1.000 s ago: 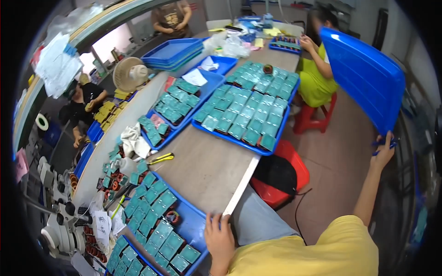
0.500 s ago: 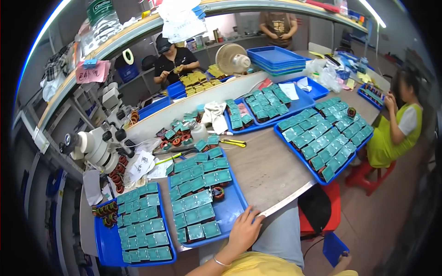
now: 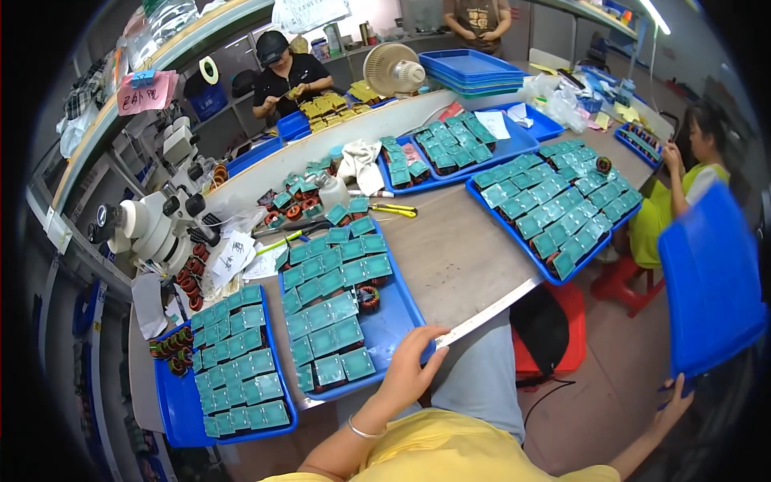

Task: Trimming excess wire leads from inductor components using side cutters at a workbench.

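My left hand (image 3: 408, 371) is at the near right corner of a blue tray (image 3: 401, 309), its fingers and thumb closed around the rim beside the table's front edge. Rows of green square boards (image 3: 329, 313) fill most of that tray, and one bare copper-wound coil (image 3: 368, 299) sits at their right side. Out at the far right, my right hand (image 3: 673, 403) grips the lower edge of another blue tray (image 3: 711, 281). This second tray is tilted up on end above the floor and shows nothing on it. Its edges are slightly blurred.
Full trays of green boards stand at the left (image 3: 293, 402) and right (image 3: 554, 277). Pliers (image 3: 393, 210), a microscope (image 3: 152, 229) and loose coils lie behind. A red stool (image 3: 566, 329) stands below the table. One co-worker (image 3: 699, 169) sits at right, another (image 3: 289, 76) works beyond the partition.
My right hand has swung the blue tray up and outward from low beside the stool. My left hand has closed around the near tray's corner. The view has shifted slightly.
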{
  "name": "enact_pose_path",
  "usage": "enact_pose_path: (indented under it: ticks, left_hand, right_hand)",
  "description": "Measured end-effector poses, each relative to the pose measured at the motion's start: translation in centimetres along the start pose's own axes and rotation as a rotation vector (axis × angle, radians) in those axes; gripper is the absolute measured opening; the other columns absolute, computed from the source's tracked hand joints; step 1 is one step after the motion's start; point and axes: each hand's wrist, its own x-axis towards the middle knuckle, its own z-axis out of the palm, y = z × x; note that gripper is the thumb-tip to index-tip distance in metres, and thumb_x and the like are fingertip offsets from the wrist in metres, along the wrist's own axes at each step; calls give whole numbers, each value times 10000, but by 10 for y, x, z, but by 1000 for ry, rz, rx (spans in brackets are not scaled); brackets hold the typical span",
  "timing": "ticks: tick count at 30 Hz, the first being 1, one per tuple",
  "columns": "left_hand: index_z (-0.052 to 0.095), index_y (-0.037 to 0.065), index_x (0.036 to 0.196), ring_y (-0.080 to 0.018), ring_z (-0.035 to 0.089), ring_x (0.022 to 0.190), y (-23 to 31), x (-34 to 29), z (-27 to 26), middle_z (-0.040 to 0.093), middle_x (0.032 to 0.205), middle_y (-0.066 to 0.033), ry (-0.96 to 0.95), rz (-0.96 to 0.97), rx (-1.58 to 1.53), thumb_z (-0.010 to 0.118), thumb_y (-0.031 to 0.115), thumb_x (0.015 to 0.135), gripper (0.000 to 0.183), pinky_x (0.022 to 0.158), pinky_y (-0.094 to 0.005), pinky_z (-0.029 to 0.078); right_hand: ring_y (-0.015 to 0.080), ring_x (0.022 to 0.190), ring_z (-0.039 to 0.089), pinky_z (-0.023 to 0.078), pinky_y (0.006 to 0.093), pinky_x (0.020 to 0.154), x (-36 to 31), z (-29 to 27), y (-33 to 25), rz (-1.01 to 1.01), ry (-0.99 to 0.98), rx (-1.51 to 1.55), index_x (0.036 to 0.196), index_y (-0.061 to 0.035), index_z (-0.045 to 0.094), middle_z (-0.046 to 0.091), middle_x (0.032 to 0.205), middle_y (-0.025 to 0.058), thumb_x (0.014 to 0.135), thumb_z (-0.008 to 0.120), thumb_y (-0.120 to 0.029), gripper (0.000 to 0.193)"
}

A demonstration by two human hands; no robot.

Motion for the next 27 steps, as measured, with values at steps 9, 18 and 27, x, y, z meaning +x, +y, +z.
enact_pose_path:
  ticks: [9,18,27]
  left_hand:
    - [208,55,1398,-302,436,1203,48,-15,-21,347,1371,-188,-332,-199,-1177,307,541,918,691,975,-415,374]
    - [262,97,1378,-260,399,1217,26,-35,-16,370,1363,-105,-223,-403,-1291,342,556,908,662,995,-460,344]
    - [628,-36,786,-166,598,489,6,-24,-30,616,635,-119,-465,-457,-192,454,456,908,536,492,-275,495]
  right_hand:
    - [210,757,582,449,306,716,-40,88,-48,-281,5,-355,900,-1,552,603,812,97,825,559,-1,75]
    - [270,835,626,481,355,774,-78,130,-34,-644,-790,-229,815,-21,598,644,877,156,705,567,67,144]
    - [259,986,556,413,364,912,-116,127,41,-346,-412,-141,911,-20,553,586,1048,133,834,487,41,118]
